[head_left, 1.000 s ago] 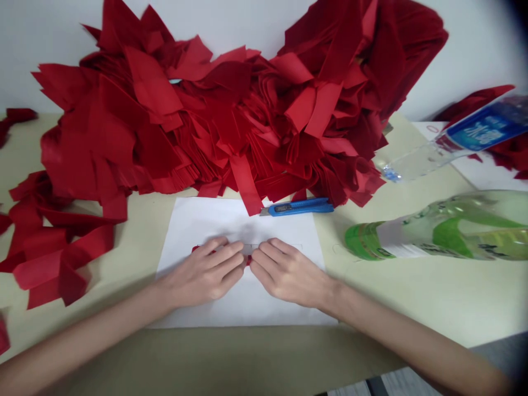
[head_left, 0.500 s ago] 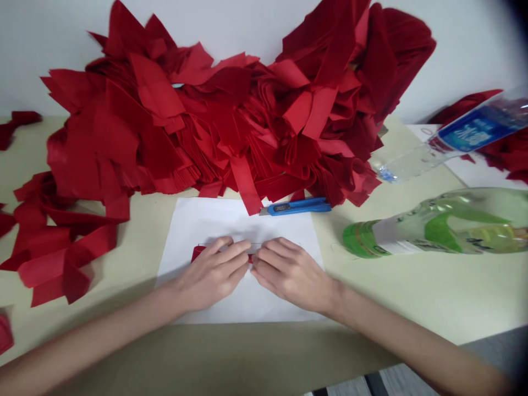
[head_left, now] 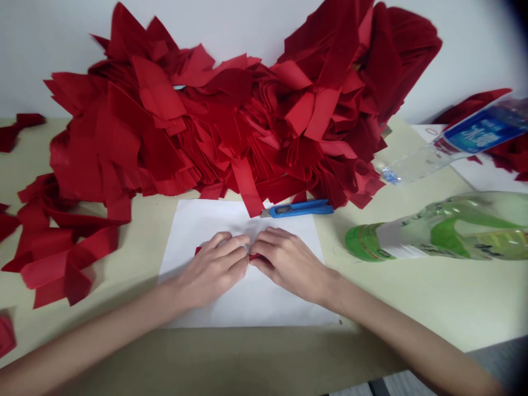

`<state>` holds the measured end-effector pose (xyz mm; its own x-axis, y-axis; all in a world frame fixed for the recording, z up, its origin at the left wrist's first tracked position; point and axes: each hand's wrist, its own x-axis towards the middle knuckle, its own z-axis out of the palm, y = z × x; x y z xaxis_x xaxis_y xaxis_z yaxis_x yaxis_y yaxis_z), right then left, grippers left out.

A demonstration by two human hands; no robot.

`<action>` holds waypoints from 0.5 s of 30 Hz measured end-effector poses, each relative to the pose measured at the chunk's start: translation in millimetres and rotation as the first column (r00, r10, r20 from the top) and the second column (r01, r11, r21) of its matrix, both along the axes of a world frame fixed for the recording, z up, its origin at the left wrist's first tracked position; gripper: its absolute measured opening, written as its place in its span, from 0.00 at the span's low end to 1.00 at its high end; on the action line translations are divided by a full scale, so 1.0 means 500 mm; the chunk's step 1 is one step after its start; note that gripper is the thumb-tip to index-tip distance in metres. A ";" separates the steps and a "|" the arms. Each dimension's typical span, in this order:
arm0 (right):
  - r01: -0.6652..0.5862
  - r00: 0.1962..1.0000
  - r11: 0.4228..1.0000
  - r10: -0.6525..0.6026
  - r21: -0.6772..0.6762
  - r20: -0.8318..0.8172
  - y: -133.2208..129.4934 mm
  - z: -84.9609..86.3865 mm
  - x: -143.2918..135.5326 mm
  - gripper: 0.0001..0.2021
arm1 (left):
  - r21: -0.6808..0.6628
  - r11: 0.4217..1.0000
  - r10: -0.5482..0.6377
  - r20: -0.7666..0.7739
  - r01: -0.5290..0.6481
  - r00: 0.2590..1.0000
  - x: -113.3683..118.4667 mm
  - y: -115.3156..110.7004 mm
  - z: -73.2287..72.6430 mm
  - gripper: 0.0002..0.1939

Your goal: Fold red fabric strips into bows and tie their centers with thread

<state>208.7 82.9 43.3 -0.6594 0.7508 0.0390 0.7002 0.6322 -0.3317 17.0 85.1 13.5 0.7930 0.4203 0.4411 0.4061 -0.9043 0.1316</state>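
Observation:
A small strip of red cloth (head_left: 254, 257) lies low over the white sheet of paper (head_left: 264, 308), mostly covered by my hands. My left hand (head_left: 216, 270) is closed on it, fingers bent and pressed down, with a red corner showing at its far left. Fingertips of my right hand (head_left: 284, 263) pinch the strip's other part, close beside the left fingertips. Just beyond the hands, a blue utility knife (head_left: 301, 208) rests across the paper's far edge, its blade tip pointing left.
A large heap of red cloth strips (head_left: 206, 126) fills the back of the table against the wall. Loose strips (head_left: 61, 247) lie at left. On the right, a green-capped bottle (head_left: 412, 239) and a clear bottle with a blue label (head_left: 474, 132) lie on their sides.
My right hand has shifted slightly up and left, its fingers closer to the left hand's. Less of the red strip shows at left. The view has shifted a little.

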 end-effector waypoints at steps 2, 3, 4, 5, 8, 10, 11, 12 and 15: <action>-0.044 0.998 0.999 0.043 0.031 0.043 0.003 0.004 0.000 0.07 | -0.028 0.999 0.017 0.003 -0.017 1.000 0.000 -0.002 0.003 0.09; -0.073 0.995 0.996 0.068 0.058 0.069 0.003 0.004 0.000 0.07 | -0.051 0.998 0.030 0.003 -0.030 1.000 0.001 -0.003 0.007 0.09; -0.101 0.991 0.990 0.093 0.093 0.095 0.003 0.003 0.000 0.08 | -0.075 0.996 0.047 -0.001 -0.047 0.999 0.002 -0.004 0.010 0.08; -0.127 0.987 0.983 0.112 0.132 0.116 0.002 0.000 0.000 0.09 | -0.096 0.993 0.065 -0.009 -0.066 0.998 0.003 -0.004 0.014 0.08; -0.162 0.981 0.952 0.126 0.259 0.150 -0.003 -0.018 0.000 0.10 | -0.132 0.984 0.112 -0.042 -0.117 0.993 0.008 -0.005 0.022 0.09; -0.159 0.982 0.935 0.116 0.316 0.150 -0.005 -0.028 0.000 0.10 | -0.166 0.976 0.134 -0.060 -0.142 0.989 0.013 -0.004 0.025 0.09; -0.156 0.982 0.932 0.113 0.326 0.148 -0.004 -0.030 0.000 0.11 | -0.191 0.970 0.137 -0.065 -0.147 0.988 0.017 -0.004 0.026 0.10; -0.156 0.983 0.936 0.115 0.315 0.144 -0.002 -0.029 0.001 0.11 | -0.225 0.963 0.137 -0.069 -0.149 0.988 0.020 -0.003 0.028 0.10; -0.161 0.984 0.974 0.145 0.162 0.107 0.010 -0.001 0.010 0.11 | -0.419 0.895 0.158 -0.024 -0.153 0.987 0.027 0.004 0.042 0.10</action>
<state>213.7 87.8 42.9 -0.7728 0.6283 0.0895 0.6135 0.7757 -0.1484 30.3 87.0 34.3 0.6985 0.6855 0.2052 0.5335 -0.6901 0.4891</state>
